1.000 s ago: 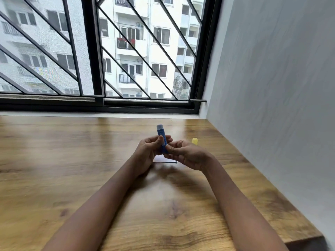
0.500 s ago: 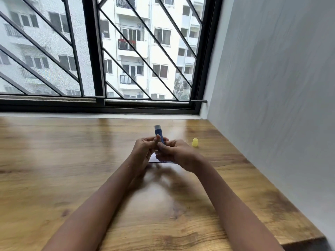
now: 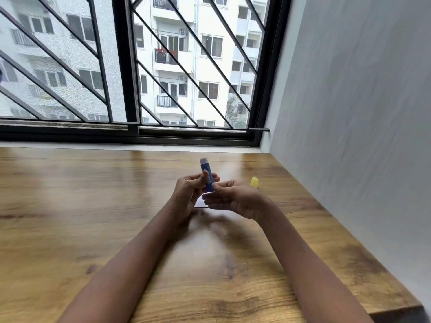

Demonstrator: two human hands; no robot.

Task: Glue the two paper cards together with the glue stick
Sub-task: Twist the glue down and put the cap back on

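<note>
A blue glue stick (image 3: 206,172) stands upright above the table, uncapped, with pale glue showing at its top. My left hand (image 3: 187,192) grips its body with thumb and fingers. My right hand (image 3: 233,198) pinches its lower end. Its yellow cap (image 3: 254,182) stands on the wood just right of my right hand. A white paper card (image 3: 202,203) lies flat on the table under my hands, mostly hidden by them. I cannot tell whether a second card lies with it.
The wooden table (image 3: 93,217) runs to a black-framed barred window (image 3: 130,66) at the back. A grey wall (image 3: 361,113) borders the table on the right. The table's front right corner (image 3: 417,306) is in view.
Both hands and the glue stick have shifted slightly left and then steadied. The yellow cap, partly hidden behind my right hand before, now stands in plain sight.
</note>
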